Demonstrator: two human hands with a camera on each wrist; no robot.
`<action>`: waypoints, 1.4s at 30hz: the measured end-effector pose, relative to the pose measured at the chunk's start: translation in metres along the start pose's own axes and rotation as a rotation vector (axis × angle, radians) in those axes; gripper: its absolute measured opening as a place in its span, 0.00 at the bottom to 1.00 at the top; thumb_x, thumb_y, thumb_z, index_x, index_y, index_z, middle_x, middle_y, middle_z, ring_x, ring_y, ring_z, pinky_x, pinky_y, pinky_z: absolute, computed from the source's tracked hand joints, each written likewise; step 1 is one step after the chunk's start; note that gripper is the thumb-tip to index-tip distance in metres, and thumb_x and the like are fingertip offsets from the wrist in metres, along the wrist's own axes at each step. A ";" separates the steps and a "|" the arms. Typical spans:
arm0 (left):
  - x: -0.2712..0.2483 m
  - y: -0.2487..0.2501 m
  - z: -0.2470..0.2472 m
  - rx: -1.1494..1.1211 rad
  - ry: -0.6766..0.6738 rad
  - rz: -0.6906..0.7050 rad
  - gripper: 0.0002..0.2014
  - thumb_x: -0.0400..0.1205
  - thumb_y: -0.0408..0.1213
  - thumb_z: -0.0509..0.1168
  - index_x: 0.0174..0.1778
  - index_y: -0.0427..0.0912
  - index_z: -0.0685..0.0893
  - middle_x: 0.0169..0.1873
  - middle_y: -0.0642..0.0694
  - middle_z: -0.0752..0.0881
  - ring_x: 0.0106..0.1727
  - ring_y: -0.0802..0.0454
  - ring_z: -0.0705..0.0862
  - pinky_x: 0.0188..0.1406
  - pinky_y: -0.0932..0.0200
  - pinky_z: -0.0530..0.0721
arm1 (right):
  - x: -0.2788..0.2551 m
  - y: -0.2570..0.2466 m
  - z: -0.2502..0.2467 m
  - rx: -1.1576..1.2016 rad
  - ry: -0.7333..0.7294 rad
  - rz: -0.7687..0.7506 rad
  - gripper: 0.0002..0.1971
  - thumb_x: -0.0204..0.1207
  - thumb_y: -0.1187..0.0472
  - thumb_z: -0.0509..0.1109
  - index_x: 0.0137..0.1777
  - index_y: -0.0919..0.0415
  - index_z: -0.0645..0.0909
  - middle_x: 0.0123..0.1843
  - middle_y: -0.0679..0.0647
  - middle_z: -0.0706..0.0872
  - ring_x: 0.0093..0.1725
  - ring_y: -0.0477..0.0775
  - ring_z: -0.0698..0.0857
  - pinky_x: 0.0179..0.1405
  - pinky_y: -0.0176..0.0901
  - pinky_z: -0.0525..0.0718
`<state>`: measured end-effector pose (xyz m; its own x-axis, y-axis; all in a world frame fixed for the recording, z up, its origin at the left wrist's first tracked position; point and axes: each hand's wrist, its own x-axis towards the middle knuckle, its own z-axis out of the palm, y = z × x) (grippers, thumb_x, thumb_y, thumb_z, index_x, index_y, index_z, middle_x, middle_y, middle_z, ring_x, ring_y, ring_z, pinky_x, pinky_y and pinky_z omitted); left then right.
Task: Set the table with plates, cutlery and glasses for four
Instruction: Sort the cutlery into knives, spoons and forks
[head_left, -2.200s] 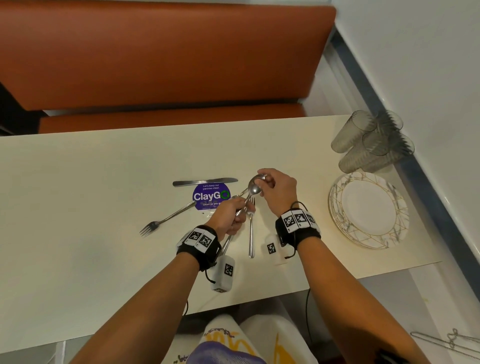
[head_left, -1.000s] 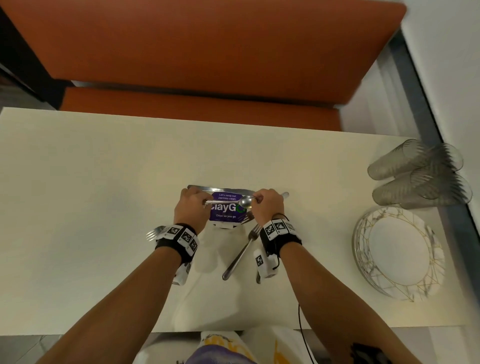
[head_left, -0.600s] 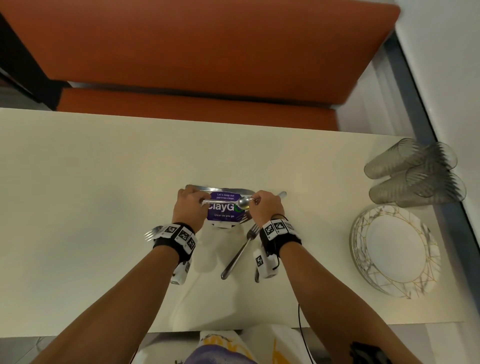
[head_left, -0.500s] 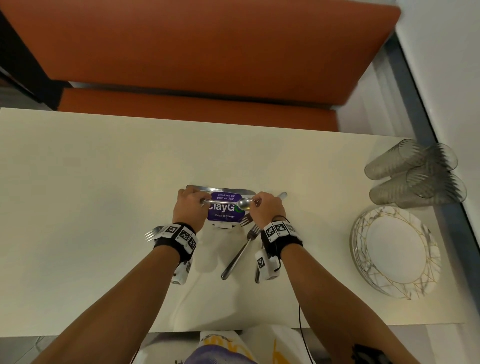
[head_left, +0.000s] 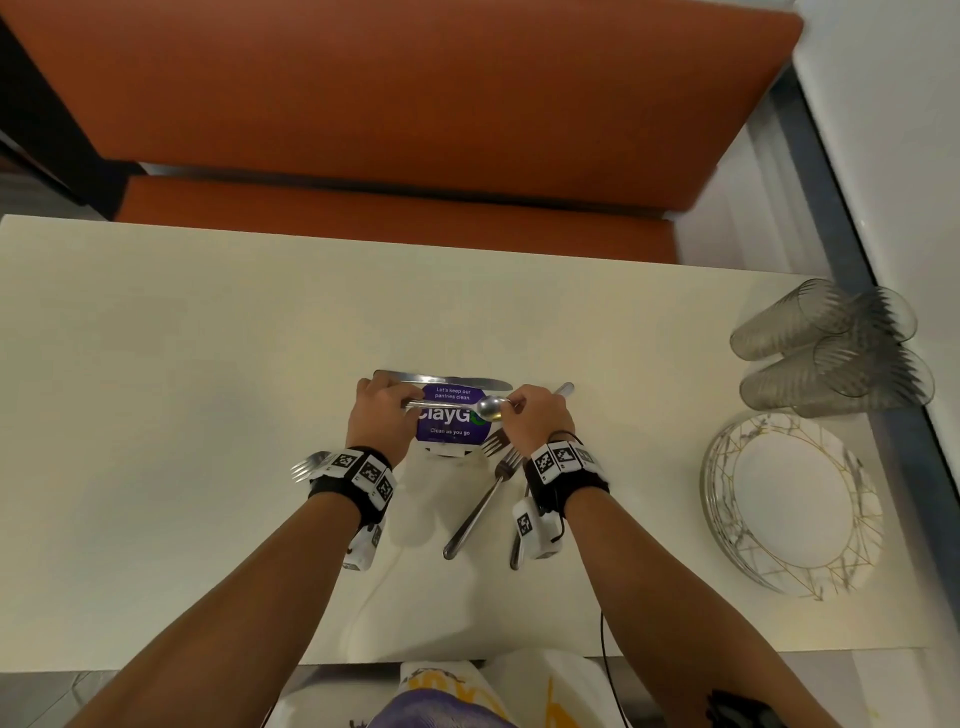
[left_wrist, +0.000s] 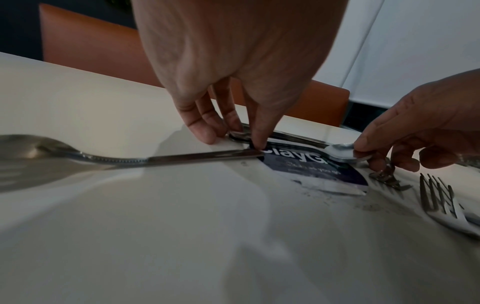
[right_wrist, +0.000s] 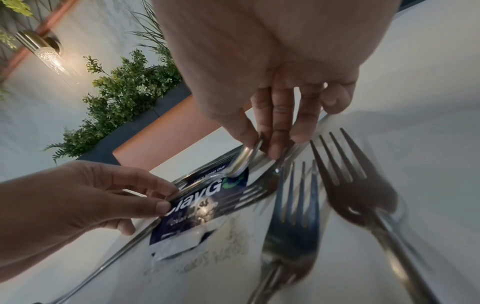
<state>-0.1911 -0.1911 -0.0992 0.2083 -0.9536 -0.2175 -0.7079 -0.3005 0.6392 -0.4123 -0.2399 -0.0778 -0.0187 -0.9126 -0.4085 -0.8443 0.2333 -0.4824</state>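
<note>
A steel spoon (head_left: 452, 405) lies level over the purple sticker (head_left: 449, 428), just in front of the table knife (head_left: 441, 378). My left hand (head_left: 402, 402) pinches the end of its handle (left_wrist: 240, 134). The thumb and fingers of my right hand (head_left: 511, 408) pinch its bowl (right_wrist: 245, 157). One fork (head_left: 306, 464) runs under my left wrist. Another fork (head_left: 478, 512) lies beside my right wrist, and a third fork (right_wrist: 358, 185) lies partly under that wrist. The tines of one more fork (right_wrist: 250, 194) reach onto the sticker below my right hand.
A stack of white plates with gold lines (head_left: 789, 499) sits at the table's right end. Several ribbed grey glasses (head_left: 826, 348) stand behind it by the wall. An orange bench (head_left: 395, 104) runs along the far side.
Over two seconds both hands carried the spoon away from me and turned it level in front of the knife. In the last half second nothing has visibly moved.
</note>
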 end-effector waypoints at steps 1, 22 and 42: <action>0.000 -0.001 0.000 -0.001 -0.007 0.003 0.11 0.81 0.33 0.76 0.59 0.39 0.92 0.59 0.41 0.84 0.62 0.42 0.77 0.55 0.43 0.87 | 0.000 0.000 0.000 -0.007 -0.002 -0.002 0.08 0.81 0.55 0.65 0.50 0.55 0.86 0.43 0.48 0.84 0.45 0.53 0.86 0.47 0.48 0.89; -0.057 -0.074 -0.036 0.215 0.031 0.101 0.08 0.77 0.24 0.73 0.47 0.41 0.90 0.41 0.41 0.86 0.46 0.35 0.82 0.46 0.40 0.84 | -0.049 -0.067 0.062 -0.036 -0.001 -0.475 0.09 0.76 0.63 0.66 0.52 0.54 0.86 0.49 0.50 0.88 0.54 0.55 0.81 0.58 0.54 0.83; -0.091 -0.085 -0.024 0.055 -0.083 0.140 0.23 0.67 0.15 0.65 0.57 0.34 0.85 0.55 0.37 0.77 0.57 0.38 0.77 0.58 0.46 0.82 | -0.101 -0.047 0.096 -0.319 -0.290 -0.548 0.26 0.74 0.40 0.74 0.69 0.51 0.80 0.62 0.50 0.81 0.62 0.55 0.75 0.63 0.53 0.76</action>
<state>-0.1334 -0.0793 -0.1163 0.0504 -0.9804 -0.1905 -0.7626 -0.1610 0.6265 -0.3197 -0.1266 -0.0882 0.5609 -0.7340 -0.3829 -0.8083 -0.3855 -0.4450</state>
